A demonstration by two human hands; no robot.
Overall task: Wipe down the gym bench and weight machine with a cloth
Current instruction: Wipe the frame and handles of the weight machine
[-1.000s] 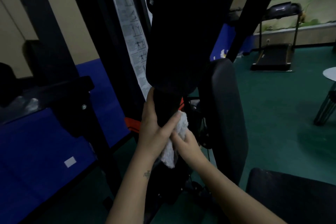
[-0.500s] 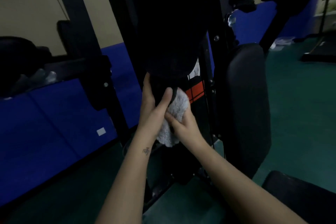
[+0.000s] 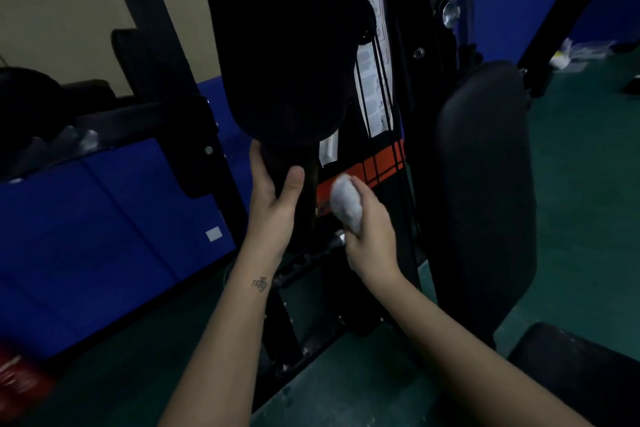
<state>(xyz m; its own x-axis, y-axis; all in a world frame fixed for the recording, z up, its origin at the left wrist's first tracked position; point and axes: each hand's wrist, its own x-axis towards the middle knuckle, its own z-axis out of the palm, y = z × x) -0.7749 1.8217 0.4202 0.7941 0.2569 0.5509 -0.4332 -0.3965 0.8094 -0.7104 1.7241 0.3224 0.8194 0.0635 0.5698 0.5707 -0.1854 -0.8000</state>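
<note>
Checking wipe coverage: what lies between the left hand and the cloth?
Head view: only the black post, which the left hand grips; the right hand holds the cloth.

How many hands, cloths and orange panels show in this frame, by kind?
Hands: 2, the left hand gripping the black post and the right hand gripping the cloth
Cloths: 1, the white cloth
Orange panels: 1, the orange panel behind the cloth
Total: 4
</note>
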